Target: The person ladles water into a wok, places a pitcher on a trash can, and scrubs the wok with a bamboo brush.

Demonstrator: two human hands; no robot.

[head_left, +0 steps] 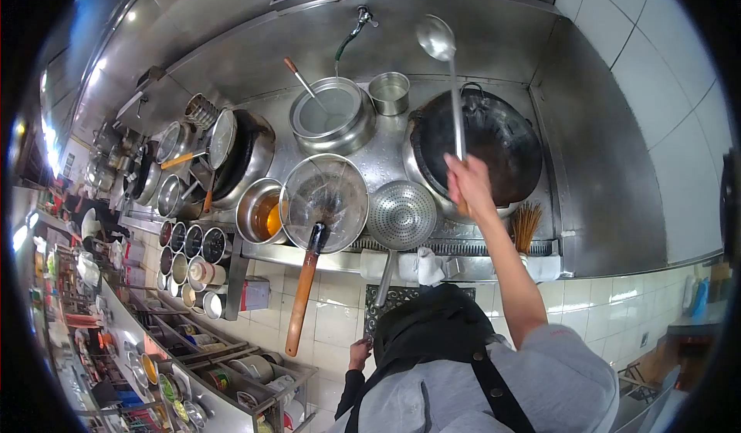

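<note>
My right hand [468, 184] grips a long-handled metal ladle [457, 109], its bowl raised toward the back wall. Beneath the ladle sits a large dark wok [505, 151] on the range, with nothing visible inside it. Low beside my apron, my left hand [360, 353] is closed; whatever it may hold is too small to make out. Between the hands, a wire-mesh strainer [340, 182] with a wooden handle rests over the front edge of the range. A perforated metal skimmer [401, 215] lies beside it, handle toward me.
A bamboo brush [526, 228] stands right of the wok. Behind are a large water pot [309, 128] under a tap [363, 20] and a smaller pot [389, 97]. A pot of amber liquid [251, 221] and several seasoning containers [193, 240] are leftward. Shelving [224, 352] stands lower left.
</note>
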